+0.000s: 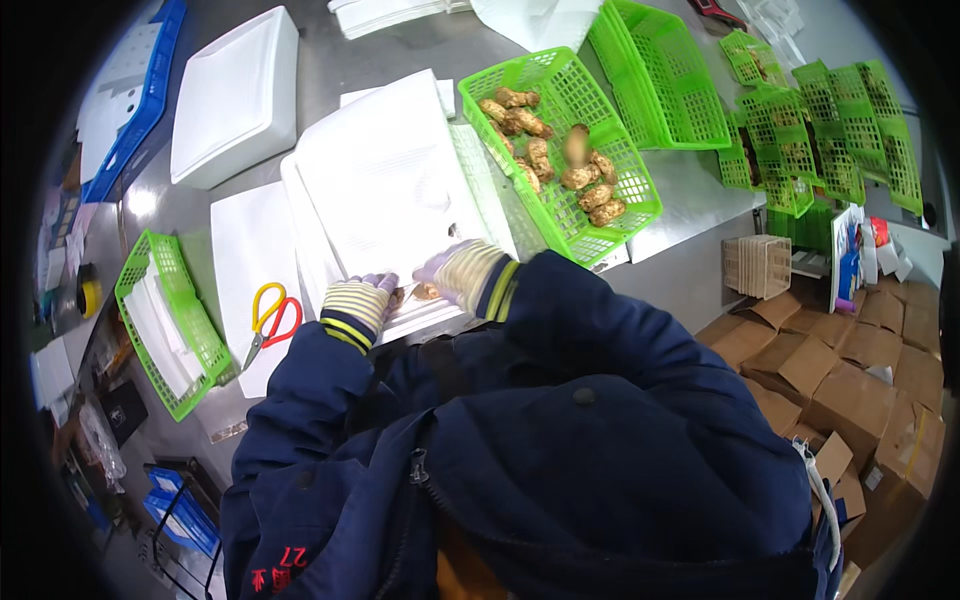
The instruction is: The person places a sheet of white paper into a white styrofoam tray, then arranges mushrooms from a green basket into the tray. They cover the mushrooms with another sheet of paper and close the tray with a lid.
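Both hands wear gloves with striped cuffs and work at the near edge of a white foam box lined with white sheets. Beside my left hand, a brown mushroom shows partly at the fingertips. My right hand is bent over another brown mushroom, which lies just below its fingers. Whether either hand grips a mushroom is hidden by the fingers. Behind my right hand, a green plastic basket holds several knobbly brown mushrooms.
Scissors with yellow and red handles lie on a white sheet at left. Beyond are a green basket of white sheets and a white foam box. Nested green baskets stand at back right. Cardboard boxes cover the floor at right.
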Available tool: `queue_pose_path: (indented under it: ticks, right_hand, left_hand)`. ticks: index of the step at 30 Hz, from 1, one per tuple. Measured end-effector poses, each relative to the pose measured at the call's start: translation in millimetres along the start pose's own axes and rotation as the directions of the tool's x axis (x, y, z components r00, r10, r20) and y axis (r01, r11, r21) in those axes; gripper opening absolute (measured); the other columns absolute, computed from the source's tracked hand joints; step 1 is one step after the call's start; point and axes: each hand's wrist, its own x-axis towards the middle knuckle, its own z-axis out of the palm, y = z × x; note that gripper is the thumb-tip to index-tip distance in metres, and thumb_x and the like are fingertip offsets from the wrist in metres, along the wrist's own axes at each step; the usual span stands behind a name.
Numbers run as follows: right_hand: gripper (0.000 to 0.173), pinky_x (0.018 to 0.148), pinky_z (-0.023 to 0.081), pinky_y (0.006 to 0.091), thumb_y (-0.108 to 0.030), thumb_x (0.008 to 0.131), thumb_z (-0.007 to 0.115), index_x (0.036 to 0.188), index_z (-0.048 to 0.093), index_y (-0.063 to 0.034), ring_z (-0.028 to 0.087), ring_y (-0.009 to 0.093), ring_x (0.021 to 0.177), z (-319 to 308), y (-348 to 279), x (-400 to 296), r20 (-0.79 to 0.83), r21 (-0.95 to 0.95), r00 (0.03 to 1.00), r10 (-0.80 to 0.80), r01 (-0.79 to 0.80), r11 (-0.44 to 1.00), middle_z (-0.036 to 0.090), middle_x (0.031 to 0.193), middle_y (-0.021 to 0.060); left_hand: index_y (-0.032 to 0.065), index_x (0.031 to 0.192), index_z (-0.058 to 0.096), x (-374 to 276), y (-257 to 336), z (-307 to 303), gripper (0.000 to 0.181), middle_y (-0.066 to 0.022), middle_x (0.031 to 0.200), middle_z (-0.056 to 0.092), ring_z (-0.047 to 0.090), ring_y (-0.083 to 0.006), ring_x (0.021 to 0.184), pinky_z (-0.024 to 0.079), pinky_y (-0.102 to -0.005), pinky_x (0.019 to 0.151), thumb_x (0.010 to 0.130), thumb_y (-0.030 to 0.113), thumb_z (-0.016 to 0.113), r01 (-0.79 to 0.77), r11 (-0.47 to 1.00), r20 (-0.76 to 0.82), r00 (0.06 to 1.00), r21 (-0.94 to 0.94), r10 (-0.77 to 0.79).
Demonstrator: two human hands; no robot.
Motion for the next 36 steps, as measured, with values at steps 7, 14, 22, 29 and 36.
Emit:
queue_pose_path:
  ticks: [7,14,22,29,36]
  right_hand:
    - [0.062,0.091,0.045,0.0412,-0.040,0.076,0.067,0.120,0.049,-0.0016,0.055,0.030,0.108,-15.8,143.4,-104.3,-0.309,-0.099,0.343,0.887,-0.939,0.328,0.057,0.117,0.0175]
    - [0.069,0.095,0.043,0.0401,-0.040,0.072,0.072,0.126,0.045,-0.0040,0.053,0.034,0.112,-14.4,182.4,-89.4,-0.109,-0.132,0.135,0.985,-0.984,0.120,0.052,0.123,0.0236]
    - [0.034,0.083,0.049,0.0351,-0.002,0.078,0.059,0.112,0.053,-0.0012,0.061,0.022,0.095,-42.9,144.9,-113.3,-0.384,0.218,0.608,0.695,-0.672,0.708,0.062,0.104,0.0149]
    - [0.023,0.081,0.048,0.0379,-0.012,0.085,0.046,0.103,0.059,-0.0082,0.061,0.027,0.092,12.6,19.0,24.8,-0.037,-0.272,0.998,-0.045,0.033,0.962,0.064,0.098,0.0106]
    - [0.017,0.079,0.046,0.0381,-0.008,0.072,0.056,0.088,0.060,-0.0080,0.058,0.030,0.091,-9.0,31.9,10.3,0.036,-0.159,0.992,-0.120,0.124,0.979,0.060,0.094,0.0092]
  left_hand:
    - [0.0134,0.117,0.051,3.2,5.8,-1.9,0.039,-0.0128,0.104,0.061,0.058,-0.0277,0.098,0.043,-0.0432,0.084,0.089,0.040,0.046,0.055,0.991,-0.150,0.986,-0.119,-0.072]
    - [0.0095,0.117,0.054,-3.6,-9.6,-5.2,0.034,-0.0129,0.099,0.063,0.060,-0.0309,0.090,0.047,-0.0411,0.079,0.089,0.029,0.052,-0.011,0.988,-0.422,0.905,-0.156,-0.056]
    - [0.0064,0.112,0.056,-13.6,-16.3,10.0,0.026,-0.0150,0.092,0.063,0.060,-0.0314,0.083,0.049,-0.0377,0.073,0.087,0.009,0.053,-0.200,0.919,-0.613,0.789,-0.341,-0.055]
    - [0.0044,0.112,0.057,20.9,-11.5,0.1,0.025,-0.0185,0.095,0.062,0.059,-0.0332,0.087,0.047,-0.0362,0.075,0.090,0.011,0.046,-0.260,0.701,-0.479,0.868,-0.665,-0.133]
    - [0.0063,0.114,0.057,35.3,0.9,14.0,0.029,-0.0170,0.103,0.061,0.057,-0.0330,0.097,0.045,-0.0369,0.086,0.087,0.018,0.056,-0.144,0.813,-0.254,0.967,-0.564,-0.005]
